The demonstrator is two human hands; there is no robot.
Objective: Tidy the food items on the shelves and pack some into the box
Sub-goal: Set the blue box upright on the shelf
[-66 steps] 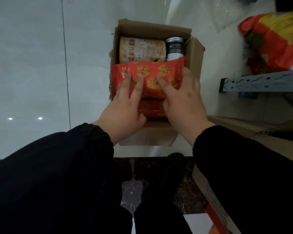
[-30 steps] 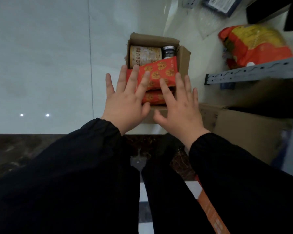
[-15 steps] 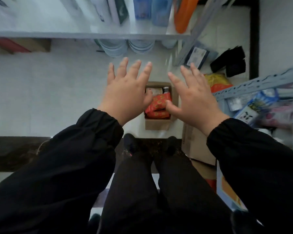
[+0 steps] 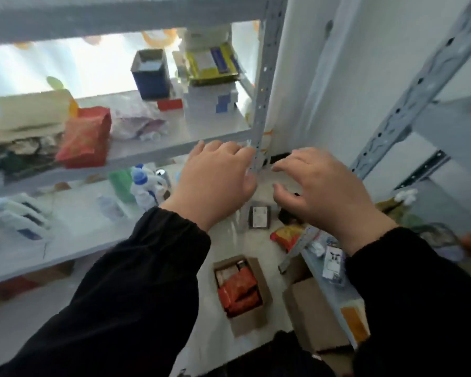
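**user_a:** ok so since half a second ago both hands have gone up from over the floor to shelf height, and the view has tipped up with them. The left hand [image 4: 215, 183] sits in front of the grey shelf post [image 4: 264, 91], fingers loosely bent, holding nothing. The right hand [image 4: 324, 194] is just beside it, fingers spread and slack, also empty.

**user_b:** and the cardboard box [image 4: 246, 323]?

**user_a:** down on the floor below the hands, open, with the red snack packets [image 4: 238, 293] lying on top inside. A second, bigger carton [image 4: 310, 317] stands just right of it.

**user_b:** what's on the shelf?

**user_a:** on the middle board [image 4: 201, 123] there's a red packet [image 4: 86, 137] at the front left, a dark blue tin [image 4: 150, 74] further back and a yellow box [image 4: 211, 62] on white boxes. White bottles with blue caps [image 4: 143, 186] are on the board below. It's all pretty blurry.
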